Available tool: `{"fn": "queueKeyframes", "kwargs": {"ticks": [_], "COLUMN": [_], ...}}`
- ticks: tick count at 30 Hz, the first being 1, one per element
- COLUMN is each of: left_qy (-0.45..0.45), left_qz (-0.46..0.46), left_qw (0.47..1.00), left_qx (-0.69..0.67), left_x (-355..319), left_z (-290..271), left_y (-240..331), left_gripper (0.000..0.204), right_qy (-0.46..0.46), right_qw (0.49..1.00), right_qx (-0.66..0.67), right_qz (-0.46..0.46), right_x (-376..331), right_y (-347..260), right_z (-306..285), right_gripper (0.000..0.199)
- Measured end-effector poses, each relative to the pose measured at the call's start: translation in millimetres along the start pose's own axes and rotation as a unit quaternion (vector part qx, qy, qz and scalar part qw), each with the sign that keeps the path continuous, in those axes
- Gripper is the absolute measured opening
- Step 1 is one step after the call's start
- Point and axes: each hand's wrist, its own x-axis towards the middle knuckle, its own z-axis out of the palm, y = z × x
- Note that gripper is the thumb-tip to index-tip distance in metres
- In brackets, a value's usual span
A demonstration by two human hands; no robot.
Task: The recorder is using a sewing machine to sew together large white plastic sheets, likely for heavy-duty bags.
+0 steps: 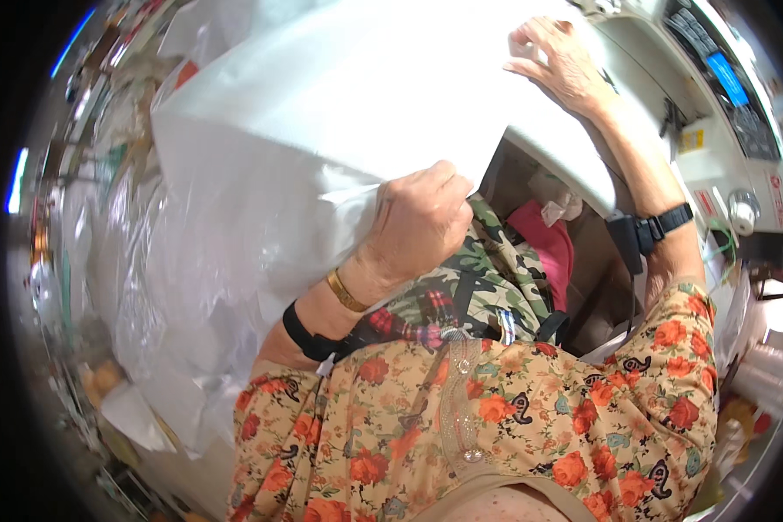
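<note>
A large white cloth spreads over the work surface and hangs down at the left, overexposed at the top. My left hand is closed in a fist on its near edge, in front of my lap. Farther off at the upper right, my right hand rests on the cloth beside the sewing machine. Its fingers are bent, with a gap between thumb and forefinger. The machine's needle area does not show clearly in the glare.
A control panel with a blue screen sits on the machine, above a round metal knob. Clear plastic wrapping piles up at the left. A pink cloth lies by my camouflage-patterned lap covering. Stacked white rolls stand at the right.
</note>
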Motion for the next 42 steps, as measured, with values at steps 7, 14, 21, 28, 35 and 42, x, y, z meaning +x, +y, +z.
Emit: {"fn": "queueKeyframes", "kwargs": {"ticks": [7, 14, 21, 28, 35, 42], "left_qy": [-0.04, -0.048, -0.055, -0.051, -0.106, -0.114], "left_qz": [0.06, 0.09, 0.092, 0.114, 0.071, 0.114], "left_qw": [0.996, 0.991, 0.989, 0.971, 0.965, 0.973], "left_qx": [0.046, 0.089, 0.106, 0.205, 0.23, 0.166], "left_x": [12, 29, 63, 103, 150, 200], "left_z": [1, -6, 0, 8, 22, 44], "left_y": [3, -2, -16, -23, -34, -64], "left_gripper": [0.008, 0.014, 0.007, 0.011, 0.015, 0.02], "right_qy": [-0.026, -0.034, -0.023, -0.088, -0.071, 0.01], "right_qw": [0.978, 0.974, 0.98, 0.973, 0.974, 0.974], "right_qx": [-0.068, -0.006, -0.028, 0.026, 0.082, 0.049], "right_qz": [0.194, 0.224, 0.194, 0.211, 0.201, 0.22], "right_x": [-20, -22, -20, -14, -14, -14], "right_y": [-32, -33, -36, -47, -49, -44], "right_z": [-6, -11, -4, -18, -18, -5], "right_gripper": [0.037, 0.059, 0.071, 0.071, 0.037, 0.03]}}
